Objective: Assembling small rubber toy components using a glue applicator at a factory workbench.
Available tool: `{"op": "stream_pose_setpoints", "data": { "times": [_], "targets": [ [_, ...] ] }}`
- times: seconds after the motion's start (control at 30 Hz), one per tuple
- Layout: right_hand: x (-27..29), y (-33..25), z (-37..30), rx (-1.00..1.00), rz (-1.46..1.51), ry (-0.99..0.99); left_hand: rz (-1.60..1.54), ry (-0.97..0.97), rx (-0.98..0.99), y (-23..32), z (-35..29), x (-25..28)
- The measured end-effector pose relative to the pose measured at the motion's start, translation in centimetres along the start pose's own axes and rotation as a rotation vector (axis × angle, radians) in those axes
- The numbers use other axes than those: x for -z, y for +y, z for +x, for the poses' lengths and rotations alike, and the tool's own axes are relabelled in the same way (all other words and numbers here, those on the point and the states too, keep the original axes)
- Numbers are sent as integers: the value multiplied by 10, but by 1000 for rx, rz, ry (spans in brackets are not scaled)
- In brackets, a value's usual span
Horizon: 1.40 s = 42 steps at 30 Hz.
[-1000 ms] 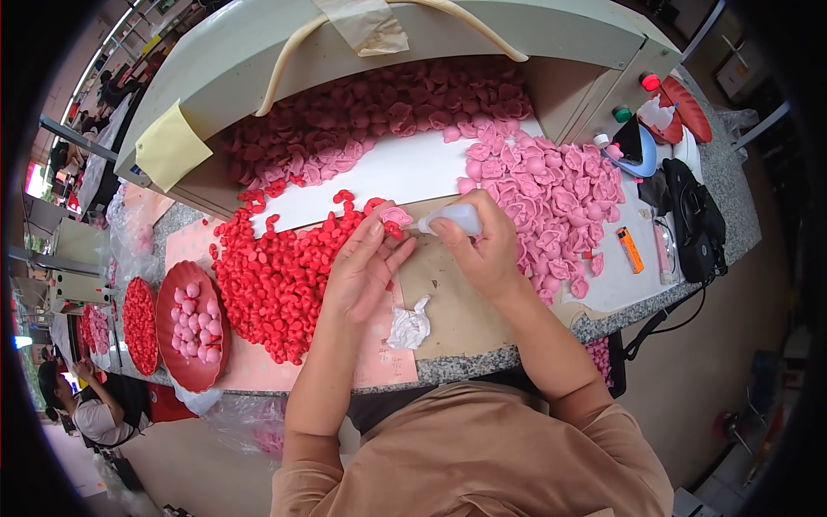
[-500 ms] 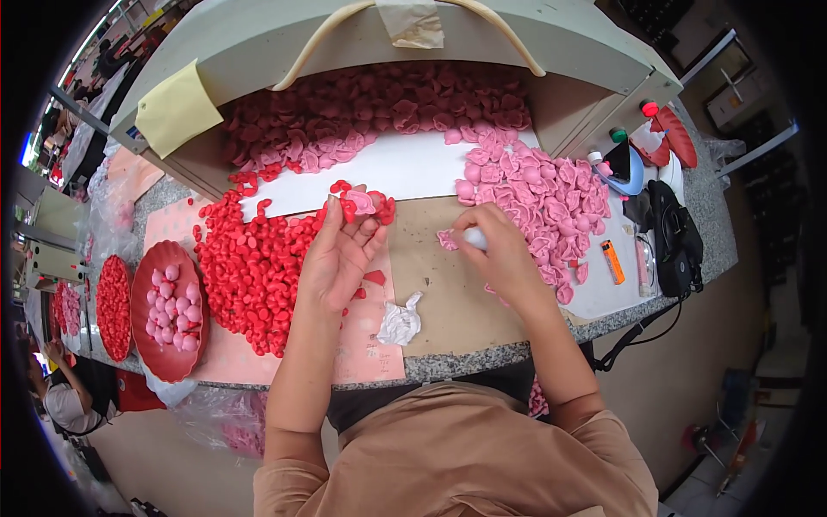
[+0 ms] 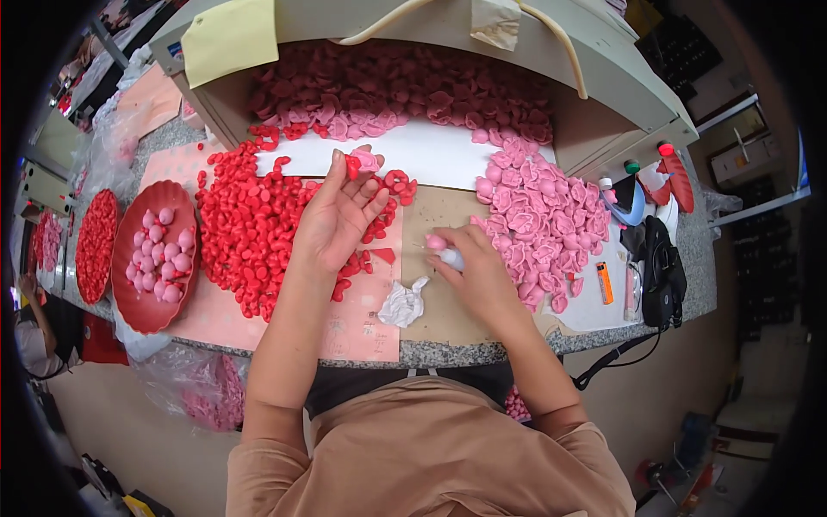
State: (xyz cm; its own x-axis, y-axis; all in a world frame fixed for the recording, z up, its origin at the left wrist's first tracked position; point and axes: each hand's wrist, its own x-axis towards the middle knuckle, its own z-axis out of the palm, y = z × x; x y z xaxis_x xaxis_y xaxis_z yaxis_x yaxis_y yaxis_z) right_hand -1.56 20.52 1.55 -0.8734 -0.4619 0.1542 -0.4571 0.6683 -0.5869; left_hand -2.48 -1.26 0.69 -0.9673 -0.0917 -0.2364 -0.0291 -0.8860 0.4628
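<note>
My left hand (image 3: 340, 226) is raised palm up over the right side of a heap of small red curved pieces (image 3: 245, 228). Between its thumb and fingertips sits a pink cupped piece (image 3: 367, 160) with a red piece (image 3: 352, 166) against it. My right hand (image 3: 478, 271) is closed around a small white bottle (image 3: 450, 258) with a thin tip, above the brown board (image 3: 431, 332). A rounded pink piece (image 3: 436, 242) shows at the same hand's fingertips. Just right of that hand lies a pile of pink petal-like pieces (image 3: 551, 211).
Crumpled white paper (image 3: 403, 302) lies between my forearms. On the left stand a red scalloped dish (image 3: 127, 289) of pink balls and another dish of red pieces (image 3: 96, 246). An orange tube (image 3: 605, 283) and a black bag (image 3: 662, 271) lie right. A grey box (image 3: 594, 73) overhangs the back.
The view has shifted a little. My right hand has moved left, and a rounded pink piece now shows at its fingertips beside the bottle. My left hand still holds the pink and red pieces.
</note>
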Motion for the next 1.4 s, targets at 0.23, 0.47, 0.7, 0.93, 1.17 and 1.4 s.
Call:
{"op": "stream_pose_setpoints", "data": {
  "times": [0.23, 0.47, 0.7, 0.93, 1.17, 1.4],
  "targets": [
    [12, 8, 6, 5, 239, -141, -23, -7, 19, -1, -3, -7],
    [0, 14, 10, 121, 170, -183, -79, -60, 27, -5, -3, -5],
    [-7, 21, 14, -55, 415, -33, -7, -92, 47, -13, -6, -9],
    [-7, 18, 13, 151, 220, -37, 43, -86, 87, -14, -7, -12],
    [-3, 10, 18, 122, 133, -229, -12, -71, 75, -11, -3, -3],
    [-9, 13, 18, 48, 109, -95, -24, -60, 77, -9, -7, -9]
  ]
}}
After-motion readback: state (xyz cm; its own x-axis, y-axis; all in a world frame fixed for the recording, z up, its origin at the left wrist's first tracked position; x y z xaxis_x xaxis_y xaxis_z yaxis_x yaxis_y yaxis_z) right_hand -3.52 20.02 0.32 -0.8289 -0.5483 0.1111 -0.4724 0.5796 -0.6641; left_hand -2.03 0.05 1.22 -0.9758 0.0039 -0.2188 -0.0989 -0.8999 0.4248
